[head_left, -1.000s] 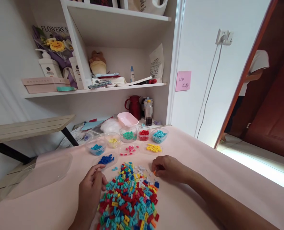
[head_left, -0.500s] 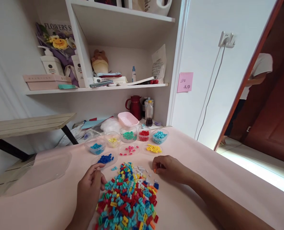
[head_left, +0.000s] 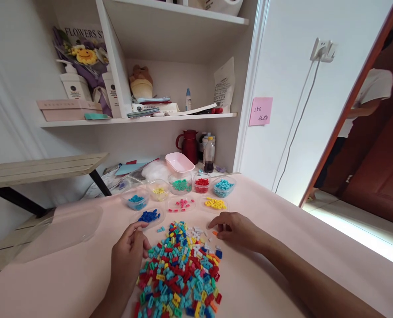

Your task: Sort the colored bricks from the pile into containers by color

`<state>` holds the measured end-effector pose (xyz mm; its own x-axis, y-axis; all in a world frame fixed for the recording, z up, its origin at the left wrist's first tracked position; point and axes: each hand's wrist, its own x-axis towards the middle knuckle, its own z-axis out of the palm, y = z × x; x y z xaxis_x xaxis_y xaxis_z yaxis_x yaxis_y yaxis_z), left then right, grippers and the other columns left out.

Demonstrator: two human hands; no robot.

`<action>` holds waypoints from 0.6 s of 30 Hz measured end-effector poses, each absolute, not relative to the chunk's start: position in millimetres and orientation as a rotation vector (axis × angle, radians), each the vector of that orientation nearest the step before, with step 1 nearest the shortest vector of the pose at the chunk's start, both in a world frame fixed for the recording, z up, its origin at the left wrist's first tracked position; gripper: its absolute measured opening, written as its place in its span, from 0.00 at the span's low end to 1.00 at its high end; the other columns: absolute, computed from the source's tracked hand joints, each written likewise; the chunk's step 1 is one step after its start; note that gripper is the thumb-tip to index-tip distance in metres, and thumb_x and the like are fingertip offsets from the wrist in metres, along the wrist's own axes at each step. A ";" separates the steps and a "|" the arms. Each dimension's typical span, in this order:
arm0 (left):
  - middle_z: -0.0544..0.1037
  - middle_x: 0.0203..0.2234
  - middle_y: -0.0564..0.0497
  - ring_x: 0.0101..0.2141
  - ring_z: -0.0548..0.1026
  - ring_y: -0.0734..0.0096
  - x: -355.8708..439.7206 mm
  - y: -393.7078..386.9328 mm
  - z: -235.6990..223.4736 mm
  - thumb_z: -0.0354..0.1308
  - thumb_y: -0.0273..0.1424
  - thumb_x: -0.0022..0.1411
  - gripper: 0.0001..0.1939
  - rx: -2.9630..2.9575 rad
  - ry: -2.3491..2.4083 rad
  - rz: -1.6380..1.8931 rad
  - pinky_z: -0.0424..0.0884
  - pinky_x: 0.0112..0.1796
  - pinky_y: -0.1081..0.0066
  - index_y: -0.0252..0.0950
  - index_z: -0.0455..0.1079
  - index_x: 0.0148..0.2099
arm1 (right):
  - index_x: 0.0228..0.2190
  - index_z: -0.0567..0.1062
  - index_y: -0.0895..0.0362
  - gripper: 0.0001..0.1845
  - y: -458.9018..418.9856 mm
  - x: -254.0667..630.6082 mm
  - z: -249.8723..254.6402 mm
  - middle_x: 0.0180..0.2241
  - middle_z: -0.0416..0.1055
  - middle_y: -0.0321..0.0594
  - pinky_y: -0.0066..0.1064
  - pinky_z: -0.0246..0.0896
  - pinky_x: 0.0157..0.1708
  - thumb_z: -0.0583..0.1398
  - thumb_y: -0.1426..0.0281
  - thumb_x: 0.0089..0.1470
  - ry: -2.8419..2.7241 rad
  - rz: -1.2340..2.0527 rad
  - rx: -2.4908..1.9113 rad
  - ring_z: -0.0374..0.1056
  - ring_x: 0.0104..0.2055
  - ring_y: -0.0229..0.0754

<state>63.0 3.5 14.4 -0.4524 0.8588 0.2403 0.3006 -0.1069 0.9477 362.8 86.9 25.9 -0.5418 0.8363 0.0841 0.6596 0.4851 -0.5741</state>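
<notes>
A heap of small mixed-colour plastic bricks point(head_left: 179, 269) lies on the pale pink table point(head_left: 282, 247) in front of me. My left hand point(head_left: 128, 256) rests at the heap's left edge, fingers curled inward, with nothing visible in them. My right hand point(head_left: 238, 229) lies at the heap's upper right, fingertips spread low on the cloth beside a loose orange brick point(head_left: 215, 233). Beyond the heap stand clear dishes of sorted bricks: dark blue point(head_left: 149, 216), blue point(head_left: 136, 199), pale yellow point(head_left: 158, 191), green point(head_left: 181, 185), red point(head_left: 201, 182), turquoise point(head_left: 223, 185), pink point(head_left: 182, 203) and yellow point(head_left: 215, 203).
An empty clear lid point(head_left: 60, 229) lies at the table's left. A pink tub point(head_left: 179, 162), red jug point(head_left: 188, 145) and bottle point(head_left: 209, 154) stand at the back under a shelf point(head_left: 139, 120). Another person point(head_left: 365, 106) stands in the doorway at right.
The view has shifted slightly to the right. My right hand's fingers have stretched out from a pinch and now lie flatter on the cloth. My left hand has barely moved.
</notes>
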 end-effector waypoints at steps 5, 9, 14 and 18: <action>0.70 0.15 0.57 0.16 0.67 0.73 62.6 3.6 14.6 0.51 0.44 0.57 0.22 1.275 1.702 1.588 0.65 0.20 0.75 0.36 0.69 0.48 | 0.30 0.79 0.51 0.10 86.0 358.9 27.4 0.34 0.75 0.36 0.28 0.59 0.31 0.60 0.74 0.46 -2.408 0.587 -1.298 0.69 0.33 0.39; 0.70 0.16 0.57 0.17 0.67 0.73 62.1 4.5 13.4 0.52 0.44 0.57 0.22 1.275 1.699 1.600 0.65 0.21 0.75 0.36 0.69 0.48 | 0.32 0.79 0.52 0.09 84.2 354.6 29.5 0.34 0.76 0.37 0.28 0.60 0.32 0.59 0.72 0.48 -2.333 0.612 -1.274 0.69 0.33 0.39; 0.70 0.16 0.58 0.17 0.67 0.73 61.2 5.2 12.2 0.51 0.42 0.59 0.21 1.285 1.721 1.581 0.65 0.21 0.75 0.37 0.68 0.49 | 0.32 0.80 0.52 0.09 83.6 352.3 28.3 0.34 0.76 0.38 0.29 0.61 0.33 0.60 0.71 0.48 -2.328 0.579 -1.285 0.69 0.33 0.40; 0.71 0.16 0.58 0.17 0.67 0.74 61.2 5.2 13.1 0.51 0.43 0.58 0.21 1.279 1.707 1.590 0.65 0.21 0.75 0.37 0.69 0.48 | 0.38 0.79 0.50 0.14 84.9 355.1 25.8 0.35 0.75 0.38 0.29 0.61 0.32 0.60 0.71 0.47 -2.350 0.634 -1.302 0.69 0.33 0.40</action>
